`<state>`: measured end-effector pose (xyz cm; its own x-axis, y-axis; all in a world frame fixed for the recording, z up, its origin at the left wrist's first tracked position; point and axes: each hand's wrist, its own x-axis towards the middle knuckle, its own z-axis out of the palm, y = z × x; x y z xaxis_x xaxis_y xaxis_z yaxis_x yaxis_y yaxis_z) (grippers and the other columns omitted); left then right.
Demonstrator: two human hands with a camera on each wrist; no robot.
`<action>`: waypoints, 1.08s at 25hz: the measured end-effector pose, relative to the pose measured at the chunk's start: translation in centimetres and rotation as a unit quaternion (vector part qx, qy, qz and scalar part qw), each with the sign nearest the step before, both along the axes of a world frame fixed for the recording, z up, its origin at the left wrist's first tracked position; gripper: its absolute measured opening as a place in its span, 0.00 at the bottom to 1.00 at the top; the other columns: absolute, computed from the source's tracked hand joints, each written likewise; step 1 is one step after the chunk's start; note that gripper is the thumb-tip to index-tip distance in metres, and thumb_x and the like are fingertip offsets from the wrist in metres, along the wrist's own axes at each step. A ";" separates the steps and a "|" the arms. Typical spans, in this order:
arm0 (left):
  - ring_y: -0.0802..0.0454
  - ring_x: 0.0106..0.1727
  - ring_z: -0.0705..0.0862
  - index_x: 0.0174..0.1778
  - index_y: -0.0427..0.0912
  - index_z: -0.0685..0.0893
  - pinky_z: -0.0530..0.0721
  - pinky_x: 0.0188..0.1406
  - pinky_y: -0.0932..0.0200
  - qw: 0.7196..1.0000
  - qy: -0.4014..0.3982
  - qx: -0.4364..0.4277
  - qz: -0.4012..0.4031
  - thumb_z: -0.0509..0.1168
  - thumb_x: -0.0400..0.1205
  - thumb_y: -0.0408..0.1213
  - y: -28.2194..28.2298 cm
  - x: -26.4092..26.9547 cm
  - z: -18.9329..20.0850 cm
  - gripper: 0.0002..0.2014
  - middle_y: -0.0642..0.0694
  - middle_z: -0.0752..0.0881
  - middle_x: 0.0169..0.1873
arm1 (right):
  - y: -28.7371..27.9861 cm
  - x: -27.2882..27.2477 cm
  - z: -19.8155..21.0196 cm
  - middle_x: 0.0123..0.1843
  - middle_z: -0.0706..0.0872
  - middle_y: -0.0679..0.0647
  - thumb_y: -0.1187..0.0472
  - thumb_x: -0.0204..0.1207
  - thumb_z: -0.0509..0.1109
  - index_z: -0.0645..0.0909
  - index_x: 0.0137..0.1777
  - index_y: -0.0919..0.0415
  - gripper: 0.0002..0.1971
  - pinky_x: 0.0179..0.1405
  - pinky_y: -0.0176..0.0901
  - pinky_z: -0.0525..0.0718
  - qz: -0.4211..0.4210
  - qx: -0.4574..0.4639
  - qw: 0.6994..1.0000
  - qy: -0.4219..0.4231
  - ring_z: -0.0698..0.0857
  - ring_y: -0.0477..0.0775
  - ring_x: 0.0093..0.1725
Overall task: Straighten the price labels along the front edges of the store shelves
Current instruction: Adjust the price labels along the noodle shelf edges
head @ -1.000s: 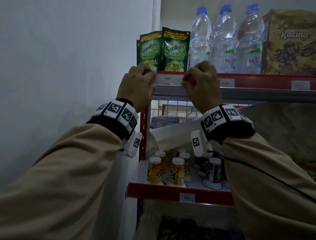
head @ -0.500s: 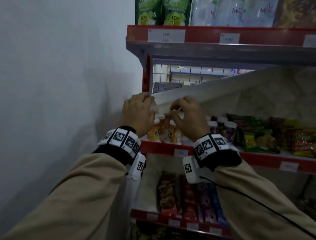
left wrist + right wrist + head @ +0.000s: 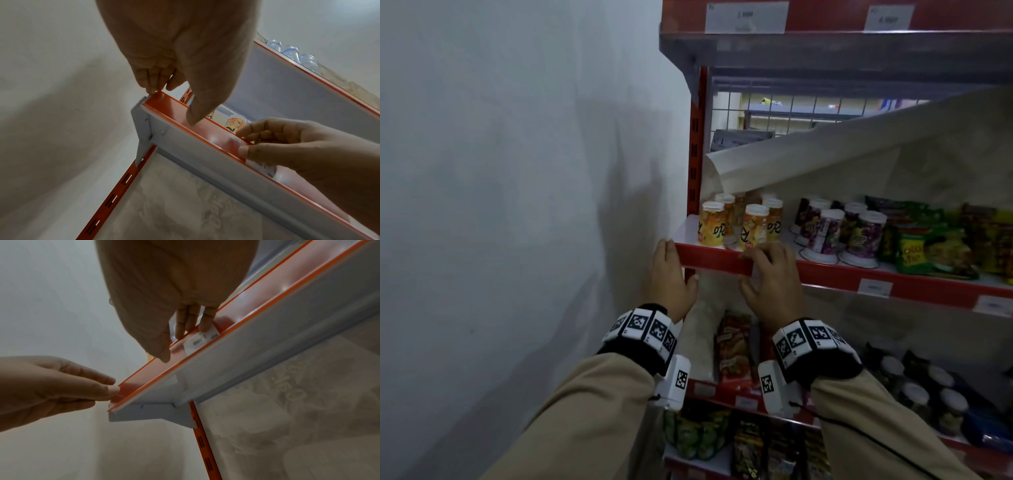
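Orange bottles [image 3: 753, 226] stand just behind the right hand [image 3: 770, 284]; purple cups [image 3: 866, 236] and snack packets [image 3: 928, 250] lie to its right.

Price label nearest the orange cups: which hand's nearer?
Right. The right hand pinches the price label; the left hand touches the shelf edge further left, apart.

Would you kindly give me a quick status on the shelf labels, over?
Left grip touches the left end of the red rail. Right grip pinches the price label in that rail. Orange cups close behind the rail.
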<state>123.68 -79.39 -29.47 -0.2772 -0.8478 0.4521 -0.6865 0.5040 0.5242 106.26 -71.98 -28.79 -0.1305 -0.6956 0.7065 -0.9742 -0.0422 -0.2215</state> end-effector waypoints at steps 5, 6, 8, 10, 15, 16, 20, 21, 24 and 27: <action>0.44 0.73 0.69 0.78 0.38 0.63 0.71 0.73 0.48 0.997 0.066 -0.026 -0.025 0.69 0.77 0.41 0.0 1.4 -0.4 0.35 0.41 0.66 0.73 | 0.0 1.0 -0.7 0.63 0.77 0.61 0.61 0.64 0.75 0.79 0.66 0.57 0.27 0.62 0.58 0.75 -0.026 -0.006 1.000 0.002 0.71 0.64 0.64; 0.44 0.70 0.70 0.76 0.42 0.67 0.72 0.71 0.48 0.998 0.050 -0.044 -0.014 0.69 0.76 0.43 0.0 1.6 -0.4 0.32 0.42 0.67 0.69 | 0.0 1.2 -0.8 0.64 0.77 0.60 0.61 0.64 0.75 0.78 0.68 0.56 0.28 0.61 0.57 0.74 -0.034 -0.002 0.999 0.014 0.71 0.65 0.64; 0.44 0.66 0.69 0.69 0.48 0.72 0.71 0.68 0.49 0.996 -0.013 -0.082 0.029 0.69 0.74 0.46 -0.1 1.8 -0.4 0.27 0.45 0.69 0.64 | 0.0 1.3 -0.7 0.66 0.76 0.59 0.61 0.65 0.74 0.77 0.69 0.52 0.30 0.59 0.56 0.74 -0.049 0.012 0.998 0.034 0.70 0.64 0.65; 0.43 0.65 0.67 0.64 0.51 0.75 0.68 0.66 0.47 0.988 -0.071 -0.120 0.066 0.67 0.73 0.49 -0.1 1.5 -0.2 0.23 0.45 0.70 0.63 | 0.2 1.2 -0.4 0.67 0.75 0.57 0.60 0.65 0.73 0.76 0.70 0.50 0.30 0.58 0.56 0.74 -0.062 0.029 0.996 0.052 0.70 0.64 0.66; 0.45 0.61 0.70 0.61 0.53 0.80 0.63 0.62 0.48 0.972 -0.122 -0.201 0.003 0.66 0.74 0.47 0.4 -1.2 1.1 0.18 0.49 0.77 0.59 | 1.2 0.0 0.5 0.62 0.79 0.57 0.60 0.67 0.72 0.80 0.64 0.54 0.22 0.55 0.56 0.76 -0.085 0.045 0.990 0.101 0.74 0.64 0.61; 0.46 0.62 0.71 0.63 0.53 0.80 0.62 0.62 0.48 0.970 -0.128 -0.208 -0.019 0.66 0.75 0.47 0.6 -1.9 1.3 0.19 0.50 0.78 0.59 | 1.5 -0.6 0.8 0.59 0.80 0.57 0.60 0.68 0.71 0.81 0.62 0.56 0.20 0.55 0.56 0.76 -0.092 0.041 0.990 0.097 0.74 0.64 0.59; 0.47 0.65 0.72 0.66 0.54 0.79 0.60 0.64 0.51 0.965 -0.129 -0.216 -0.069 0.65 0.76 0.43 1.5 -4.1 1.6 0.20 0.52 0.78 0.63 | 2.5 -2.7 1.7 0.53 0.81 0.63 0.67 0.69 0.71 0.82 0.53 0.65 0.11 0.52 0.56 0.77 -0.085 0.015 0.994 0.069 0.76 0.66 0.54; 0.47 0.65 0.72 0.66 0.53 0.80 0.62 0.65 0.51 0.965 -0.120 -0.217 -0.081 0.65 0.77 0.41 1.6 -4.5 1.6 0.20 0.51 0.78 0.63 | 2.6 -2.8 1.9 0.51 0.81 0.64 0.68 0.69 0.71 0.81 0.51 0.66 0.10 0.51 0.56 0.77 -0.084 0.016 0.994 0.073 0.76 0.67 0.53; 0.45 0.62 0.74 0.63 0.47 0.82 0.70 0.62 0.50 0.967 -0.083 -0.211 -0.118 0.66 0.78 0.36 1.8 -4.9 1.6 0.17 0.47 0.80 0.60 | 2.5 -2.8 1.8 0.49 0.82 0.63 0.69 0.70 0.70 0.81 0.49 0.67 0.08 0.51 0.53 0.75 -0.083 0.018 0.992 0.098 0.76 0.66 0.51; 0.43 0.61 0.74 0.61 0.42 0.84 0.75 0.60 0.47 0.969 -0.044 -0.191 -0.153 0.67 0.77 0.31 1.6 -5.0 1.6 0.16 0.43 0.79 0.60 | 2.4 -2.4 1.6 0.51 0.83 0.64 0.73 0.70 0.68 0.82 0.53 0.68 0.11 0.49 0.54 0.77 -0.067 0.020 0.993 0.099 0.78 0.67 0.52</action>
